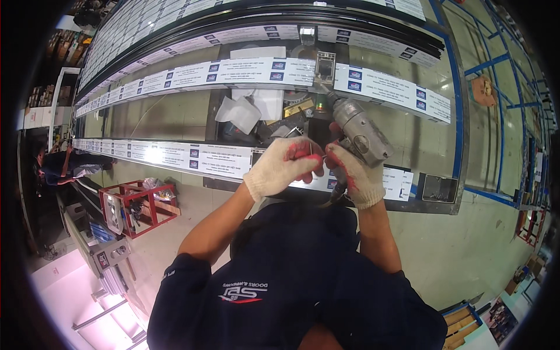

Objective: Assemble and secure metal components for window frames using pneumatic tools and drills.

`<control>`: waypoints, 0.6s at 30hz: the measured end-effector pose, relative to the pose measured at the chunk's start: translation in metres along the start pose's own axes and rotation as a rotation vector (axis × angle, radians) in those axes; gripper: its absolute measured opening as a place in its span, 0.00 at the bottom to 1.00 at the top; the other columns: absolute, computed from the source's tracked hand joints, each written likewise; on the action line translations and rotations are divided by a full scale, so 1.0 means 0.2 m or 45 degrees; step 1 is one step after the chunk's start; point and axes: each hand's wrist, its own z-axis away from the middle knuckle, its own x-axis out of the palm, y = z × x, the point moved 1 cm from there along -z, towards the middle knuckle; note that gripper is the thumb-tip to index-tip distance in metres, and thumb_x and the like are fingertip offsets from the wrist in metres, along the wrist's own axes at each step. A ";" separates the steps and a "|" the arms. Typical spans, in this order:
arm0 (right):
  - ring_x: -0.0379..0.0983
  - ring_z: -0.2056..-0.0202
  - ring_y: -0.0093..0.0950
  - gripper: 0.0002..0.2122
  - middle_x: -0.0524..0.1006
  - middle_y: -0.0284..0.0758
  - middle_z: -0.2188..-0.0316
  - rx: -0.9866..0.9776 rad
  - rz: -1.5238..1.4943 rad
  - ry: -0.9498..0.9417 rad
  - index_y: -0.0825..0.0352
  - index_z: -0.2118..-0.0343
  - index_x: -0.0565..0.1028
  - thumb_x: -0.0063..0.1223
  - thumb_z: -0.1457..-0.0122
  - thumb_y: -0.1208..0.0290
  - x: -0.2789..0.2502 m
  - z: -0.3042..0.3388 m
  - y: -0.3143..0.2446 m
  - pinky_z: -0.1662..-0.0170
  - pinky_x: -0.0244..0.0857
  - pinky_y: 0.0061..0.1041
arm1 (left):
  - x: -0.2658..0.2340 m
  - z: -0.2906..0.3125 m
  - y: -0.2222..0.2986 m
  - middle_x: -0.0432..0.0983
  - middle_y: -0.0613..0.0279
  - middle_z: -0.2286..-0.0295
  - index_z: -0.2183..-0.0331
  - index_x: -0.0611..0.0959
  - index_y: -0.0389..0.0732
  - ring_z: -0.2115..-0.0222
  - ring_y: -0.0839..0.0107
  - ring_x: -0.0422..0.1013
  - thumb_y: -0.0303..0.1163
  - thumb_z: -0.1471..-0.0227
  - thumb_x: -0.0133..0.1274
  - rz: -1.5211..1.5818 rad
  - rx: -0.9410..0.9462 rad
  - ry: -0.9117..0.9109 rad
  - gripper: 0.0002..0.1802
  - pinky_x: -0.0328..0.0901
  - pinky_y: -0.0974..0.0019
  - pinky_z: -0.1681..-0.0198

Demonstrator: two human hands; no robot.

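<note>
Both of my hands wear pale knit gloves with red palms and fingers. In my right hand [363,181] is a grey metal power tool [361,133], gripped by its handle, its nose pointing away from me and a little left. My left hand [281,165] is close beside the right one, thumb and fingers pinched together; whatever is between them is too small to make out. Below both hands lies the nearest long metal profile [216,164], wrapped in white printed film. A second wrapped profile [245,72] lies farther off, with a metal fitting [325,67] near the tool's nose.
More film-wrapped profiles [175,18] are stacked at the back. Between the profiles lie white paper [239,112], a yellow box [298,109] and loose tools. A red frame cart [140,207] stands at left, near another person [73,163]. Blue metal racks [496,61] fill the right.
</note>
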 end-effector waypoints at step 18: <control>0.84 0.65 0.29 0.11 0.86 0.39 0.66 -0.339 0.928 0.236 0.72 0.59 0.85 0.72 0.38 0.69 -0.13 -0.02 0.02 0.60 0.75 0.31 | 0.15 -0.21 -0.08 0.82 0.51 0.68 0.56 0.88 0.38 0.64 0.47 0.78 0.29 0.47 0.68 -1.073 0.730 0.226 0.15 0.72 0.49 0.60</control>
